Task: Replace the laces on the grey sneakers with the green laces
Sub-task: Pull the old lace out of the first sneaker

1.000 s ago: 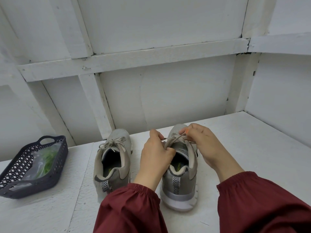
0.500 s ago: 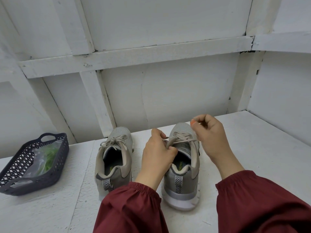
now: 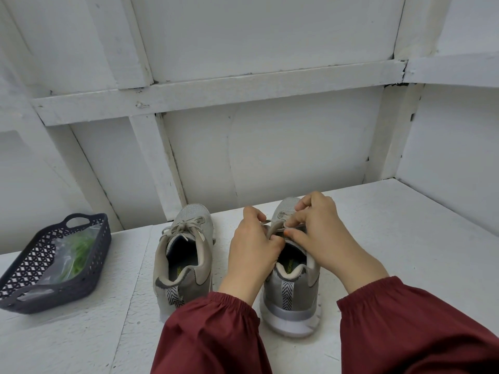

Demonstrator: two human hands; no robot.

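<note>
While the basket [image 3: 101,252] at far left holds the bagged green laces [image 3: 81,247], you work the right sneaker [image 3: 290,300]: left hand [image 3: 253,247] and right hand [image 3: 321,233] both pinch its old lace [image 3: 267,220], so unlacing appears under way. Next, draw it free of the eyelets.

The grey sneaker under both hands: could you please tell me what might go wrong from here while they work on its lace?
1. The left hand and right hand both pinch the beige lace of the grey mesh sneaker; pulling the wrong strand may tighten any knot hidden under the fingers.
2. Neither hand visibly holds that sneaker down on the white tabletop, so a hard tug could drag or tip it toward the second grey sneaker close beside it.
</note>
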